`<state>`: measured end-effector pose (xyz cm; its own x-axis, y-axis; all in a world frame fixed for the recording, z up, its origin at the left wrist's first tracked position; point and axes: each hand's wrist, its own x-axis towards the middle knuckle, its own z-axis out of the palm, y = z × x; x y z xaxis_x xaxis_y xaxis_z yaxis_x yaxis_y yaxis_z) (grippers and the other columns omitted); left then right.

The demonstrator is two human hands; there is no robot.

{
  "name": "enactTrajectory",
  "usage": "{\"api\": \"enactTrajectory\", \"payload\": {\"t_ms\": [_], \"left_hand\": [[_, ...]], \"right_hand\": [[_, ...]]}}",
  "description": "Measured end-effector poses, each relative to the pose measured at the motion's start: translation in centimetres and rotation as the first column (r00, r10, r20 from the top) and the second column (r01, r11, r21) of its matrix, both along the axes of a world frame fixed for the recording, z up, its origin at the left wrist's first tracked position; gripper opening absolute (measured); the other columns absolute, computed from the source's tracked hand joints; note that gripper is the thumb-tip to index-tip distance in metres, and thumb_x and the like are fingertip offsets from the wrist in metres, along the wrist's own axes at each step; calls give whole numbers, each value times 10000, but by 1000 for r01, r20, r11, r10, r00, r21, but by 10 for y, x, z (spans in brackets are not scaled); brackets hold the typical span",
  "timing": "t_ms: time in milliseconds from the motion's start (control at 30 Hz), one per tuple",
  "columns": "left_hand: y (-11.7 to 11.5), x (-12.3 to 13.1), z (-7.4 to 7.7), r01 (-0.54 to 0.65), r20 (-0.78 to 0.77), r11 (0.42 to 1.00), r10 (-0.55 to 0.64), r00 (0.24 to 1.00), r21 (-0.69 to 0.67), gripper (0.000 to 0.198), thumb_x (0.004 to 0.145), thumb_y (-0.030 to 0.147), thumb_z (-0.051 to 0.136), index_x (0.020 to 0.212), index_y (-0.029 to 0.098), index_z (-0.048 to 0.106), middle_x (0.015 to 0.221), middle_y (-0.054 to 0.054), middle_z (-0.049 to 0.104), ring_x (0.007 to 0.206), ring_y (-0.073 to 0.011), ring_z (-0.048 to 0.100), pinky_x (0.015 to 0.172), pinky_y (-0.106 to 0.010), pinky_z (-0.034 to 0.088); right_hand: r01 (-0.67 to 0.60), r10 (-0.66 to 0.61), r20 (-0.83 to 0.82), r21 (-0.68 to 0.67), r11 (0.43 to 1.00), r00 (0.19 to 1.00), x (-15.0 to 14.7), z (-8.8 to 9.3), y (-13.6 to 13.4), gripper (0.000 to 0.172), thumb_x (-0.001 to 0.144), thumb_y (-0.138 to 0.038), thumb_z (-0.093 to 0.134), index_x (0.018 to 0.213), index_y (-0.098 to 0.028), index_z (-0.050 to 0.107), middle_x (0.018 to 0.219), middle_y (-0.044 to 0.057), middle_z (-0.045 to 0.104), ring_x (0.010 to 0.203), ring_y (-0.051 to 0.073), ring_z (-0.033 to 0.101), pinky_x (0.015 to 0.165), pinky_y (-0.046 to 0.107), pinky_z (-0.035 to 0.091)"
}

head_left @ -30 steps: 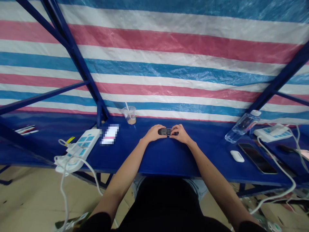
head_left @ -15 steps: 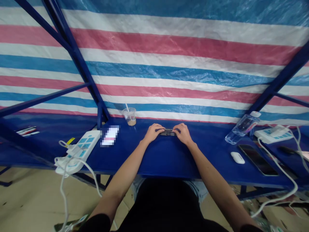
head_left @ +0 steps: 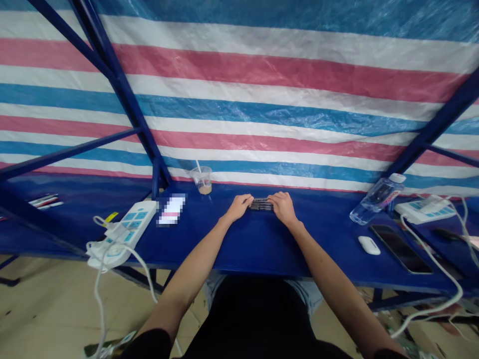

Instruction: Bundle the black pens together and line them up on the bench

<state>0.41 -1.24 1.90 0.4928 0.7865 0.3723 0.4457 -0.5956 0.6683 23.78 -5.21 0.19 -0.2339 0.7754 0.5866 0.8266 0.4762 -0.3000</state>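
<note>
Several black pens (head_left: 261,205) lie side by side in a small bundle on the blue table, running left to right. My left hand (head_left: 239,207) is closed at their left ends, thumb and fingers pressed together there. At the right ends, my right hand (head_left: 283,207) has its fingers bent over the pens and grips them. Both palms face inward, and the middle of the bundle shows between the hands. The fingers hide the pen tips.
Behind left stands a plastic cup (head_left: 203,182) with a straw, near a blurred phone (head_left: 172,210) and a white power strip (head_left: 130,229). On the right are a tilted water bottle (head_left: 377,199), a white earbud case (head_left: 369,245), a dark phone (head_left: 402,248) and another power strip (head_left: 426,209).
The fingers of my left hand have drawn back slightly toward the left ends of the pens, so more of the bundle shows. My right hand stays at the other end.
</note>
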Motion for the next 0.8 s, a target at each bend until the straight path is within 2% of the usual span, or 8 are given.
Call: {"api": "enactTrajectory", "payload": {"t_ms": [200,367,433,500,600,700,800], "left_hand": [[-3,-1,8,5,36,999,-3,999,-52,537,1025,497,352,608,184,479,634,-1,533,658,-151,515,716,-281,431],[-4,-1,6,-26,68,999,28,997,-36,545,1034,519,354,624,184,483,620,5,520,629,-143,499,685,-275,425],[-5,-2,4,-39,77,999,40,996,-15,490,1032,511,392,711,182,560,657,9,558,653,-145,529,705,-274,437],[-6,-2,3,-34,74,999,33,997,7,356,1002,500,499,900,193,646,742,13,627,712,-153,582,745,-275,458],[-7,-2,2,-4,49,999,2,999,37,288,938,457,636,1100,221,674,887,1,704,802,-169,639,810,-286,492],[-5,-1,2,16,18,998,-17,1000,64,226,956,407,609,1026,215,706,995,-30,737,886,-188,669,871,-304,503],[-4,-1,3,9,-25,997,-7,1000,81,203,974,370,574,986,217,706,971,-25,744,872,-190,673,863,-306,493]], "right_hand": [[11,-10,-20,27,1000,1000,-4,2,-4,378,1066,-330,407,1091,-255,776,993,95,752,898,268,573,876,428,346],[4,-4,-16,34,999,1000,-4,3,-5,380,1072,-332,398,1106,-253,769,1023,89,757,926,264,593,899,428,356],[-3,3,-2,30,1000,1000,-4,3,-5,386,1074,-330,388,1116,-248,763,1002,96,752,930,268,597,894,427,362],[-12,12,17,23,1000,1000,-5,2,-5,390,1073,-320,380,1117,-240,759,977,104,746,922,272,597,889,426,366],[-29,28,46,14,999,999,-6,0,-4,380,1066,-292,386,1093,-229,760,963,112,745,904,271,602,883,419,369],[-49,48,72,6,999,996,-8,-1,-3,371,1064,-272,396,1053,-221,764,940,108,749,888,262,611,868,404,369],[-55,55,90,5,998,994,-8,-1,-3,362,1069,-287,412,1023,-220,765,911,98,751,861,246,617,853,386,367]]}}
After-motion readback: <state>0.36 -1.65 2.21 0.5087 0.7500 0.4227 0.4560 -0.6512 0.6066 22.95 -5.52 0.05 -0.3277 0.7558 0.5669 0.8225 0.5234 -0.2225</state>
